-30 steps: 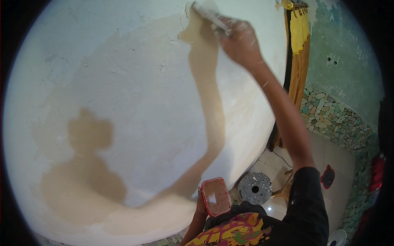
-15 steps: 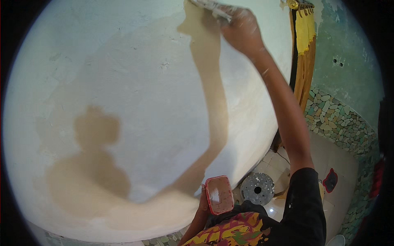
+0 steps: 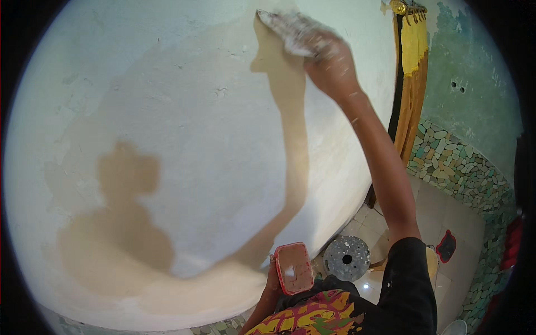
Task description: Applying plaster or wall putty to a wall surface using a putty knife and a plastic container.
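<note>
My right hand (image 3: 334,64) is raised high against the pale wall (image 3: 184,162), closed around a white-smeared putty knife (image 3: 287,33). Motion blurs the tool; its pointed corner is at or very near the wall. Whitish specks dot the hand and forearm. Low in front of my body, my left hand (image 3: 272,279) grips a red-rimmed rectangular tub (image 3: 295,269) by its left side. A little white paste (image 3: 290,271) lies inside the tub, whose inner surface looks brownish pink. Most of the left fingers are hidden by the tub.
Below right, a paint-spattered round grey stool top (image 3: 347,258) stands on the tiled floor. A wooden post with yellow cloth (image 3: 414,53) edges the wall. Beyond it are a green wall (image 3: 469,72) and pebble-stone cladding (image 3: 452,159). A red-edged dark mat (image 3: 446,246) lies at right.
My right hand and the putty knife have come slightly down, with the tool now tilted more downward to the right. The tub has shifted slightly left.
</note>
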Demonstrator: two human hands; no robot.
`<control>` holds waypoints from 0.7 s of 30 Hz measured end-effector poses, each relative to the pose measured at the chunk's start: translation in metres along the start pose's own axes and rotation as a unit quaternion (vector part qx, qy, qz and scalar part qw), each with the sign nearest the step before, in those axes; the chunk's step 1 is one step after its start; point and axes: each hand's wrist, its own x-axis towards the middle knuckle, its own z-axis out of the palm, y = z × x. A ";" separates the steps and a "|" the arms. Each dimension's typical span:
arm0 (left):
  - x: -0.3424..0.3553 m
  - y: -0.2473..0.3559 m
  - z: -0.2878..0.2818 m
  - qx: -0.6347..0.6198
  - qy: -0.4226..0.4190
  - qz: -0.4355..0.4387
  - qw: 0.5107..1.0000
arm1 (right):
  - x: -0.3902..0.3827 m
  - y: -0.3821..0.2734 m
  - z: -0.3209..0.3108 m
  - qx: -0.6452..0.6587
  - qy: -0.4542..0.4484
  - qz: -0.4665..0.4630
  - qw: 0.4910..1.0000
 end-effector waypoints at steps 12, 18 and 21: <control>-0.006 0.004 0.014 0.121 0.118 0.024 0.985 | -0.083 0.006 -0.020 0.066 -0.086 0.182 0.977; -0.001 -0.004 0.015 0.116 0.114 0.032 0.986 | 0.011 0.009 -0.004 -0.200 0.004 0.145 0.969; -0.005 -0.008 0.009 0.071 0.103 0.039 0.991 | -0.012 -0.043 0.023 -0.142 0.014 0.086 0.986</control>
